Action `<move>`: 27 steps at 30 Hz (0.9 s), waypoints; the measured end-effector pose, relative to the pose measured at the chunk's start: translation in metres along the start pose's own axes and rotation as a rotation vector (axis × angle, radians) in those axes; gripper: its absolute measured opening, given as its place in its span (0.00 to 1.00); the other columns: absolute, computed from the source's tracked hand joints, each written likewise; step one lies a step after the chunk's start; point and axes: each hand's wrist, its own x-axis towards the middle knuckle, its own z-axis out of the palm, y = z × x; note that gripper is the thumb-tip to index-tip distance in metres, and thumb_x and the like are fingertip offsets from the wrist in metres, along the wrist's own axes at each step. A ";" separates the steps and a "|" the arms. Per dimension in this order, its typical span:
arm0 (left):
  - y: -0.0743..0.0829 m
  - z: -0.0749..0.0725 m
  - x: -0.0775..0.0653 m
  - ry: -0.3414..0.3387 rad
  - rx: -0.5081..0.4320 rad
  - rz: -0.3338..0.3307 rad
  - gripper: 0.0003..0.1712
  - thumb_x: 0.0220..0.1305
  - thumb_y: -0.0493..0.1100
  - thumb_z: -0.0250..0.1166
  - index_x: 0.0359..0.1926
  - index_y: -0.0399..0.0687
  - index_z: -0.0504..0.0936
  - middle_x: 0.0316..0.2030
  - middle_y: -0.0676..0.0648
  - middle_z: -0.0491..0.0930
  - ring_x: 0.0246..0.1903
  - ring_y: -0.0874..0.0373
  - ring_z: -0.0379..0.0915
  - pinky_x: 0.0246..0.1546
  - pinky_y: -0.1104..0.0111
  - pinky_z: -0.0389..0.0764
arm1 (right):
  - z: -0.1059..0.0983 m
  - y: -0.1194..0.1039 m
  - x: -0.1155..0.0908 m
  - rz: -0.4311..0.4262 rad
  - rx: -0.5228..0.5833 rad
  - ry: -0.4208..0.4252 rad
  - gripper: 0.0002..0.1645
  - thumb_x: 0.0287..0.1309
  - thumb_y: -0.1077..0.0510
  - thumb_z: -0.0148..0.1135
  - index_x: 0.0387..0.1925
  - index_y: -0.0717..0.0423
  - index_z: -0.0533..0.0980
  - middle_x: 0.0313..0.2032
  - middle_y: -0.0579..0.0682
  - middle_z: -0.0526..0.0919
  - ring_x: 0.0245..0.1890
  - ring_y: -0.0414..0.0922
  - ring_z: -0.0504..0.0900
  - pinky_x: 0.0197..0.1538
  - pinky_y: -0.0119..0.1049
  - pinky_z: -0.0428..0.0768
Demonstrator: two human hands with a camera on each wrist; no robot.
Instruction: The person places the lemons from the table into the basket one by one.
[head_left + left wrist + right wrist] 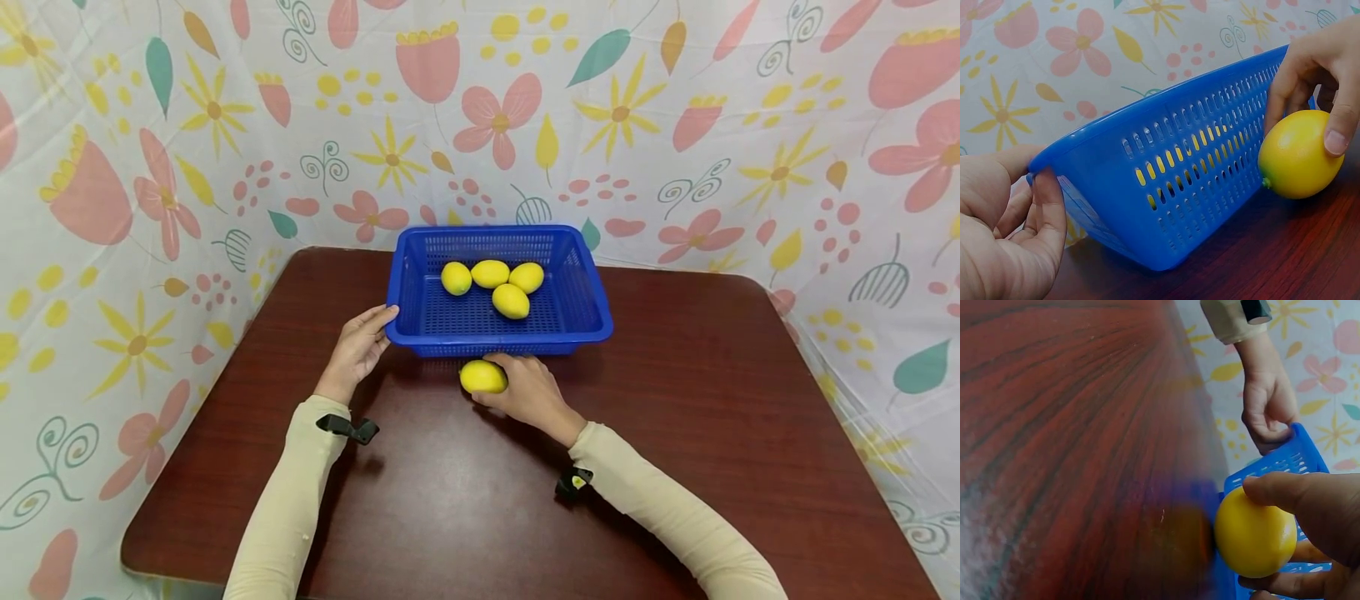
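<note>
In the head view a blue plastic basket (501,340) with slotted walls stands toward the table's back edge. Several yellow lemons (511,302) lie together inside it. My left hand (357,350) pinches the basket's left front corner, thumb on the rim and fingers under it, as the left wrist view shows. In front of the basket my right hand (531,392) holds another lemon (480,377) between thumb and fingers, close to the front wall. That lemon (1300,156) has a small green tip in the left wrist view; whether it touches the table cannot be told.
The dark reddish-brown table (465,508) has a glossy top and rounded corners. Behind it and at both sides hangs a white cloth (622,192) printed with flowers and leaves. Black straps (348,428) are on both sleeved wrists.
</note>
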 end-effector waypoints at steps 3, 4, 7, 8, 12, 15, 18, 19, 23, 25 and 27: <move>0.000 0.001 0.000 -0.004 0.006 -0.005 0.14 0.73 0.38 0.64 0.56 0.38 0.77 0.36 0.51 0.86 0.35 0.63 0.81 0.40 0.75 0.83 | -0.001 0.000 -0.002 -0.014 0.004 0.017 0.36 0.50 0.39 0.79 0.56 0.54 0.82 0.43 0.51 0.89 0.36 0.48 0.84 0.34 0.42 0.81; 0.001 0.001 -0.001 -0.005 0.009 -0.007 0.16 0.73 0.38 0.64 0.57 0.37 0.76 0.36 0.51 0.86 0.35 0.63 0.81 0.40 0.75 0.83 | -0.001 0.000 -0.002 -0.019 0.007 0.025 0.36 0.50 0.39 0.79 0.56 0.54 0.82 0.43 0.51 0.89 0.36 0.48 0.84 0.34 0.42 0.81; 0.002 0.002 -0.001 -0.005 0.017 -0.013 0.20 0.73 0.38 0.64 0.61 0.35 0.74 0.37 0.51 0.85 0.35 0.63 0.81 0.40 0.76 0.83 | -0.003 -0.002 -0.005 -0.027 0.016 0.038 0.35 0.50 0.39 0.79 0.55 0.53 0.83 0.43 0.51 0.89 0.37 0.49 0.84 0.35 0.42 0.81; 0.003 0.003 -0.001 -0.005 0.018 -0.013 0.20 0.73 0.38 0.64 0.62 0.35 0.73 0.37 0.51 0.85 0.35 0.64 0.81 0.40 0.76 0.83 | -0.004 -0.002 -0.005 -0.027 0.017 0.040 0.35 0.50 0.39 0.79 0.55 0.52 0.83 0.44 0.50 0.89 0.38 0.49 0.83 0.35 0.43 0.81; 0.004 0.003 -0.002 -0.003 0.017 -0.012 0.20 0.73 0.38 0.64 0.61 0.35 0.74 0.37 0.51 0.85 0.35 0.64 0.81 0.39 0.76 0.83 | -0.008 -0.005 -0.008 -0.015 0.013 0.033 0.36 0.50 0.37 0.78 0.56 0.51 0.83 0.46 0.50 0.88 0.41 0.50 0.81 0.37 0.43 0.80; 0.004 0.003 -0.002 0.001 0.013 -0.012 0.16 0.73 0.38 0.64 0.57 0.37 0.75 0.36 0.51 0.85 0.34 0.64 0.82 0.38 0.76 0.83 | -0.010 -0.007 -0.012 -0.015 0.013 0.023 0.37 0.49 0.36 0.78 0.57 0.50 0.82 0.47 0.50 0.88 0.41 0.50 0.80 0.36 0.42 0.79; 0.003 0.003 -0.001 0.004 0.005 -0.012 0.12 0.73 0.37 0.64 0.54 0.39 0.77 0.35 0.51 0.85 0.33 0.64 0.81 0.38 0.75 0.83 | -0.013 -0.008 -0.015 -0.021 0.026 0.009 0.37 0.49 0.37 0.79 0.58 0.50 0.82 0.47 0.50 0.88 0.41 0.49 0.79 0.37 0.41 0.79; 0.003 0.003 -0.002 0.004 0.001 -0.012 0.11 0.73 0.37 0.64 0.53 0.39 0.78 0.35 0.51 0.85 0.33 0.64 0.81 0.38 0.75 0.83 | -0.014 -0.008 -0.016 -0.026 0.033 0.008 0.37 0.49 0.38 0.79 0.58 0.50 0.82 0.47 0.49 0.88 0.41 0.49 0.79 0.38 0.41 0.79; 0.003 0.003 -0.002 0.010 -0.011 -0.009 0.09 0.72 0.37 0.65 0.50 0.40 0.79 0.35 0.50 0.85 0.33 0.63 0.82 0.38 0.75 0.84 | -0.020 -0.009 -0.018 -0.041 0.055 0.001 0.37 0.48 0.39 0.80 0.57 0.49 0.82 0.47 0.48 0.88 0.41 0.48 0.79 0.41 0.42 0.79; 0.002 0.003 -0.001 0.014 -0.010 -0.010 0.09 0.72 0.37 0.65 0.50 0.40 0.79 0.36 0.50 0.85 0.34 0.63 0.82 0.39 0.75 0.84 | -0.024 -0.009 -0.020 -0.047 0.070 -0.009 0.36 0.49 0.39 0.80 0.57 0.49 0.82 0.48 0.47 0.88 0.41 0.48 0.79 0.41 0.41 0.78; 0.002 0.003 -0.001 0.016 -0.004 -0.011 0.12 0.72 0.37 0.65 0.52 0.38 0.78 0.36 0.50 0.85 0.35 0.63 0.82 0.39 0.75 0.84 | -0.029 -0.010 -0.021 -0.056 0.080 -0.025 0.36 0.49 0.38 0.79 0.58 0.48 0.82 0.48 0.47 0.87 0.42 0.47 0.78 0.42 0.41 0.77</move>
